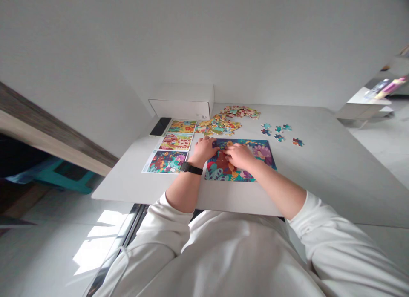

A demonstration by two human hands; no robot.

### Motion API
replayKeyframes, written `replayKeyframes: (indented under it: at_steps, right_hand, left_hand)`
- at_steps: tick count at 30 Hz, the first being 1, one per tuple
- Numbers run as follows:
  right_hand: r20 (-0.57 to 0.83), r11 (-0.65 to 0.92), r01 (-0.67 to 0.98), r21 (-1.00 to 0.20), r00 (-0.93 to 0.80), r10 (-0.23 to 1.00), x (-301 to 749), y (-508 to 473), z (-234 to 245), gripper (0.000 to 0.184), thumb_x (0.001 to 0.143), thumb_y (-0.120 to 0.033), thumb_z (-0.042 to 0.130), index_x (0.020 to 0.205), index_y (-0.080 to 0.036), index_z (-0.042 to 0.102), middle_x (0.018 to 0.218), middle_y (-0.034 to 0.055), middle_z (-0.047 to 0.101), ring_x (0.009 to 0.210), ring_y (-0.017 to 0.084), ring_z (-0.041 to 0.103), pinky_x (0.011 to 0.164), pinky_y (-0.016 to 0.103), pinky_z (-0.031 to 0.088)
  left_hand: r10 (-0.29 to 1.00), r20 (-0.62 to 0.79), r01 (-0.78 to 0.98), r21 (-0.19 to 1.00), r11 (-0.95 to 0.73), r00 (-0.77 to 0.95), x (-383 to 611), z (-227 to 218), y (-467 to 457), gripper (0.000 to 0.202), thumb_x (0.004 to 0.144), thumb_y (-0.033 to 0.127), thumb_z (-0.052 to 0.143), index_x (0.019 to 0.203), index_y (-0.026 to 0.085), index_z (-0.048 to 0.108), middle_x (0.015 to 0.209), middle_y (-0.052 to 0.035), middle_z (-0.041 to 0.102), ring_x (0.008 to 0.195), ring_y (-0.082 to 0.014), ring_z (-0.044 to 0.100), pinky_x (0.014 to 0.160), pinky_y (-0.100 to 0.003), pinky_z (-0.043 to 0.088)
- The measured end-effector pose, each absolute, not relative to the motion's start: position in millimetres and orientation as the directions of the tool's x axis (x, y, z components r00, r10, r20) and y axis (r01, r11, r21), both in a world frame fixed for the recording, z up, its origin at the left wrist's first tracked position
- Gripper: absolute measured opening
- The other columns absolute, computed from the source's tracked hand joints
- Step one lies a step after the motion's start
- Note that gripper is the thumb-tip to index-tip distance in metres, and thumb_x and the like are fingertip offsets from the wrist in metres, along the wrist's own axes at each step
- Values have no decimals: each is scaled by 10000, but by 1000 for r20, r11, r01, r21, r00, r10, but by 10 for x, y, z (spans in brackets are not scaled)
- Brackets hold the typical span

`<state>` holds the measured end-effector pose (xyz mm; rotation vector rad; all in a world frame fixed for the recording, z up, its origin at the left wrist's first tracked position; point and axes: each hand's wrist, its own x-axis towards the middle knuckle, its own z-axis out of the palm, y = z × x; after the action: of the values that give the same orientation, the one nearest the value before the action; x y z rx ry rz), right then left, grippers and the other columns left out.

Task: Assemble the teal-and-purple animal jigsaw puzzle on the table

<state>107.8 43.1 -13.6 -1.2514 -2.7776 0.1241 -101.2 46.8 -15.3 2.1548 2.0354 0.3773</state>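
A colourful jigsaw puzzle (pixel 219 173) with a dark blue top and purple, red and teal shapes lies at the front of the table, mostly assembled. Over its upper left corner rests my left hand (pixel 205 148), fingers spread along the edge and thumb pointing right; a black watch (pixel 191 168) is on that wrist. My right hand (pixel 239 154) lies on the puzzle's upper middle, fingertips together and pressed down close to the left thumb. Whatever is under those fingertips is hidden. Left of the puzzle lies a picture sheet (pixel 168 161) with three printed scenes, the lowest in similar colours.
Behind my hands is a heap of yellow and pink puzzle pieces (pixel 220 124). Several loose blue pieces (pixel 278 128) and one orange-and-blue piece (pixel 298 142) lie to the right. A black phone (pixel 160 126) and a white box (pixel 180 107) are at the back left.
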Motion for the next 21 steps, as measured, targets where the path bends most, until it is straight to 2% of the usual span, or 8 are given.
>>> replayKeyframes:
  at_steps: [3,6,14,21]
  right_hand:
    - [-29,667,744,-36,-668,743,1082,403,-41,411,1069,-293,570,1432,-265,762,1504,87,719,1304,341,651,1108,474,501]
    - [-50,663,748,-20,-663,747,1086,380,2,430,1067,-291,559,1452,-258,749,1541,87,695,1317,342,643,1116,470,498]
    - [-9,650,758,-49,-651,759,1088,347,-12,422,1072,-305,553,1440,-267,757,1397,106,769,1276,323,652,1073,440,510]
    - [-41,649,759,-42,-651,758,1094,374,55,365,1057,-251,550,1298,-237,824,1360,119,788,1244,325,683,1079,435,512]
  left_hand:
    - [997,62,966,254,-50,35,-997,-136,449,458,999,444,694,1432,292,710,1445,-119,678,1371,-367,612,1124,-471,519]
    - [998,52,967,247,-57,45,-998,-148,450,497,992,467,708,1461,302,691,1472,-114,663,1397,-363,597,1159,-471,500]
    - [998,40,967,248,-60,52,-992,-145,442,551,981,480,739,1487,276,668,1488,-138,636,1407,-370,579,1174,-484,489]
    - [998,28,966,250,-64,59,-980,-127,422,547,981,490,725,1491,301,666,1480,-130,631,1400,-372,581,1188,-491,477]
